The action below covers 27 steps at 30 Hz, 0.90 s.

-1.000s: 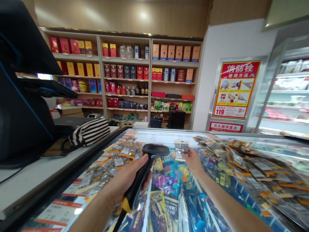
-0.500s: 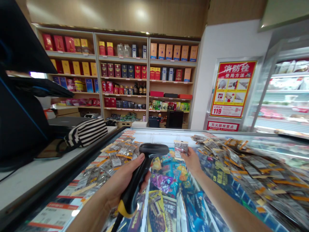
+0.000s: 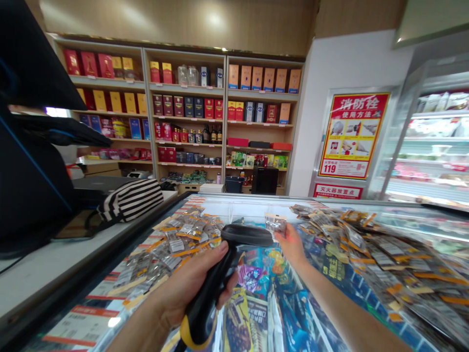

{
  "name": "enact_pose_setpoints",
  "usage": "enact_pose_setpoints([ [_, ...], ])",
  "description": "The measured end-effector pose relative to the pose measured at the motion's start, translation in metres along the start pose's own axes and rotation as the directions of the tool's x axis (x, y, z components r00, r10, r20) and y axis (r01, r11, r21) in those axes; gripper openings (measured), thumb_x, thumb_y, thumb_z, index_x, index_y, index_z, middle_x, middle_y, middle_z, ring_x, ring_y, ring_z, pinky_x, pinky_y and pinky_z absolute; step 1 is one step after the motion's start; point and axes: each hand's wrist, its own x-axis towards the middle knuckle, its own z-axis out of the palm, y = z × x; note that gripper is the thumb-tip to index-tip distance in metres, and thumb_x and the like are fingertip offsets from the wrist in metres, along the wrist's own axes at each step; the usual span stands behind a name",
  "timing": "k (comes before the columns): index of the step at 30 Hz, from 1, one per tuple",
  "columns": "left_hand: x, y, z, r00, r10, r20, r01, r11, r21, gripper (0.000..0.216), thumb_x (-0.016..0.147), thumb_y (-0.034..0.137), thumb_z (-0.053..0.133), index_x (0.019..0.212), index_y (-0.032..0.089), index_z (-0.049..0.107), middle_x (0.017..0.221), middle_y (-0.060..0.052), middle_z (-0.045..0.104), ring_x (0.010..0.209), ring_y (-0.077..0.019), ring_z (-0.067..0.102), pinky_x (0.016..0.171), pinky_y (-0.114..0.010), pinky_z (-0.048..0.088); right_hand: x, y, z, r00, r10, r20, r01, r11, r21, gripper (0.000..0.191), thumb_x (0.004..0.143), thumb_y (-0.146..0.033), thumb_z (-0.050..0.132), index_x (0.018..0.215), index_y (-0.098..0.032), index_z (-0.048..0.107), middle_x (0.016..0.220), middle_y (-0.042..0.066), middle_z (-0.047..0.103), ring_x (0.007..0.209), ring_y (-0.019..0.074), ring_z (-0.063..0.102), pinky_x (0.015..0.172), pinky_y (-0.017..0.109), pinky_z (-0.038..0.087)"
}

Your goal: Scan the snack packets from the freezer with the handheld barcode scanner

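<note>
Shop shelves [image 3: 183, 112] fill the background. Below, a glass-topped freezer [image 3: 252, 208] carries packet piles [image 3: 384, 259] at 3 o'clock. The left hand [image 3: 190, 288] has its fingers clamped round a black scanner [image 3: 216, 283]. At 2 o'clock of its head, the right hand [image 3: 292, 244] pinches a small packet [image 3: 275, 224].

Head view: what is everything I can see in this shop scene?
scanner: one, black with a yellow band, gripped in the left hand
packet: one, clear and silvery, held up in front of the scanner
packet piles: two, clear with orange strips, on the freezer lid to the left and right
freezer: one, glass-topped, under both hands
snacks: many, multicoloured, under the glass
bag: one, black-and-white striped, on the counter
counter: one, white, left
monitor: one, black, far left
shelves: three bays, wooden, with red, yellow and blue boxes, back wall
poster: one, red and yellow, right wall
chiller: one, glass-fronted, far right
left hand: closed around the scanner
right hand: holding the packet
</note>
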Motion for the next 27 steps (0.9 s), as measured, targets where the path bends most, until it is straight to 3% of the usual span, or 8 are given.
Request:
enact_pose_setpoints([
  [13,-0.005,0.001,0.003,0.999,0.02,0.03,-0.018,0.998,-0.063,0.03,0.072,0.042,0.044,0.067,0.014,0.051,0.052,-0.002,0.053,0.038,-0.008,0.046,0.038,-0.018,0.03,-0.001,-0.001,-0.001,1.0,-0.001,0.007,0.001,1.0,-0.017,0.024,0.062,-0.027,0.048,0.084,-0.016,0.051,0.08,0.006,0.062,0.072,0.0189,0.056,0.067,0.03,0.041],
  [23,0.001,0.001,-0.003,0.997,0.077,0.011,-0.077,0.997,-0.007,0.029,0.072,0.041,0.045,0.067,0.013,0.049,0.053,-0.003,0.053,0.041,-0.0086,0.046,0.04,-0.019,0.031,-0.003,-0.003,0.001,1.0,0.011,-0.012,-0.012,1.0,-0.022,0.022,0.061,-0.028,0.051,0.081,-0.018,0.052,0.074,0.005,0.063,0.067,0.019,0.056,0.063,0.029,0.041],
  [27,0.008,0.001,-0.009,0.999,0.03,0.02,-0.029,0.999,-0.025,0.031,0.074,0.043,0.042,0.068,0.013,0.049,0.055,-0.003,0.054,0.042,-0.009,0.046,0.042,-0.02,0.032,-0.005,-0.008,-0.002,1.0,0.014,-0.009,-0.015,1.0,-0.021,0.023,0.06,-0.027,0.052,0.08,-0.017,0.052,0.076,0.006,0.063,0.068,0.0198,0.056,0.064,0.03,0.041],
])
